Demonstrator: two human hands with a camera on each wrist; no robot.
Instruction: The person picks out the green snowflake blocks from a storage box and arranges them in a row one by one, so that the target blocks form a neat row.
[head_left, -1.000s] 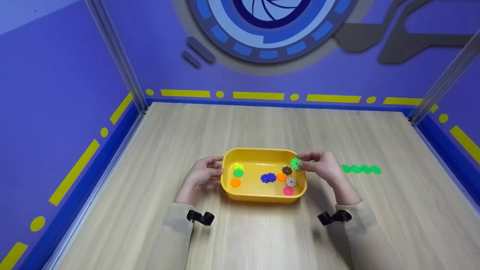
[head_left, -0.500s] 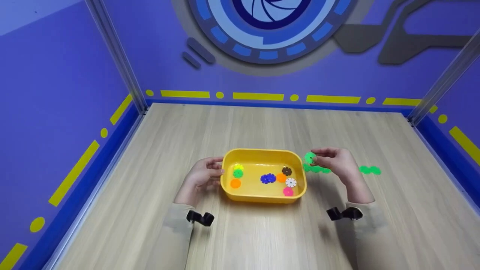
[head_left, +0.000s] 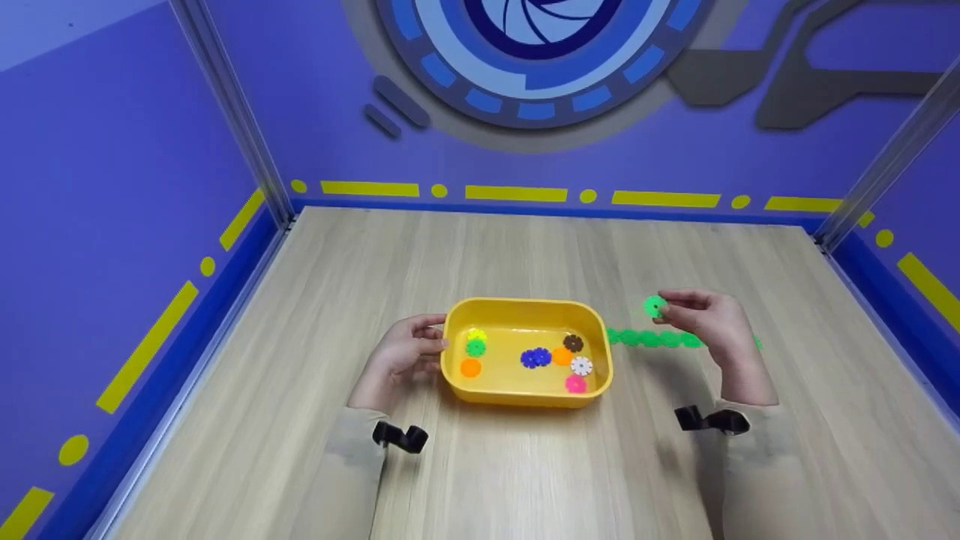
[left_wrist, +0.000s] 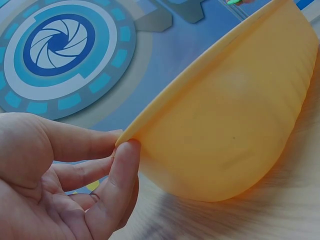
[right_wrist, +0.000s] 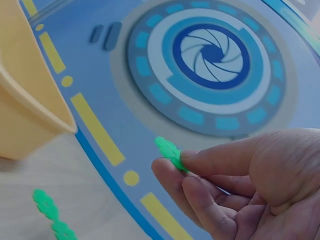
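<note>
A yellow plastic bin (head_left: 517, 398) sits mid-table, with loose notched interlocking discs inside. My left hand (head_left: 405, 352) holds the bin's left end; in the left wrist view, thumb and finger pinch its rim (left_wrist: 131, 131). To the right of the bin, my right hand (head_left: 716, 324) is raised above the table and pinches a green notched disc (head_left: 655, 306) between thumb and fingertip. Seen from the right wrist, that green disc (right_wrist: 169, 151) is tilted nearly edge-on. Below this hand lies a straight row of green discs (head_left: 652, 339), partly hidden by the hand and wrist.
Inside the bin are yellow and green discs (head_left: 475, 347), an orange disc (head_left: 471, 367), joined blue discs (head_left: 535, 358), and brown, white and pink discs (head_left: 575, 384) near its right end. Blue-purple panels (head_left: 525, 165) enclose the wooden table (head_left: 495, 480) at back and sides.
My right hand has moved right, out from over the bin's right end, carrying the green disc above the green row. The left hand and bin have stayed in place.
</note>
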